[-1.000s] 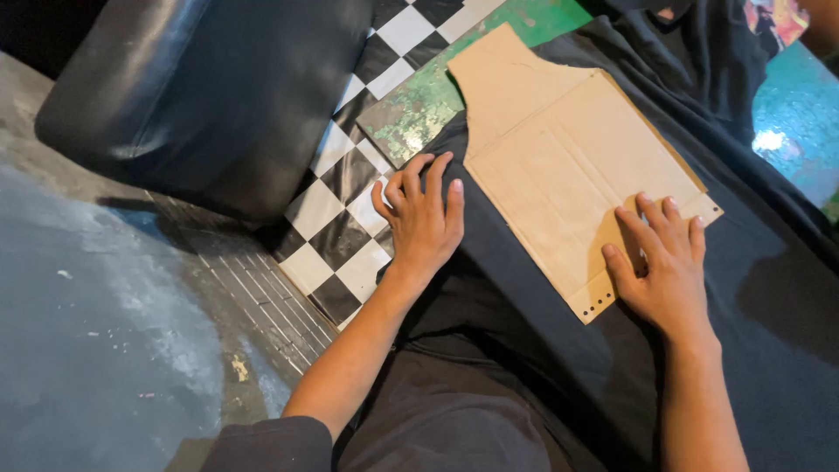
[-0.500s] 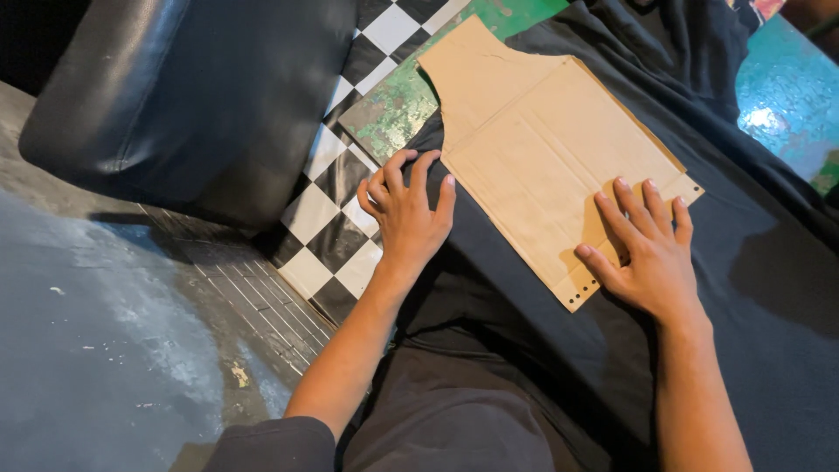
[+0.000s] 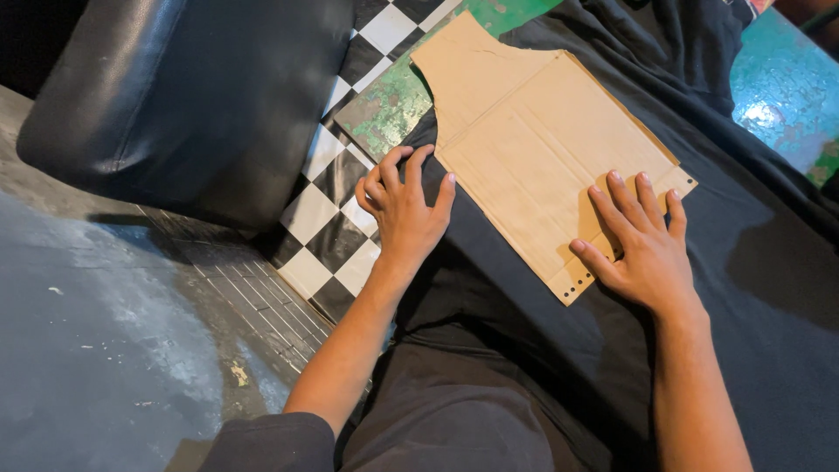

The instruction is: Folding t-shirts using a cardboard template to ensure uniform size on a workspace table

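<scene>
A: Head view, looking down. Cardboard pattern piece [image 3: 546, 149], tan, cut like a garment panel with a curved notch at one upper edge and small punched holes along the near corner. It lies flat on black fabric [image 3: 542, 350], which is spread over a green, worn counter [image 3: 393, 109].

B: Hands?

A: Right hand [image 3: 642, 249] is open and flat, fingers spread, pressing on the near right corner of the cardboard; it grips nothing. Left hand [image 3: 406, 205] is off the cardboard, just beside its left edge, fingers half curled and bearing on the fabric's edge where it meets a black-and-white checkered surface [image 3: 336, 218]. Nothing held there either, as far as I can tell.

B: Around that?

A: A dark padded cushion or seat [image 3: 183, 96] sits upper left; grey floor [image 3: 87, 350] lower left; a turquoise patch of counter [image 3: 782, 87] at far right.

B: Risks?

A: My judgement: only one corner is pinned, so the far end could pivot if the fabric is tugged. The cloth is rumpled near the lap; a hidden fold under the pattern would throw off its lie.
</scene>
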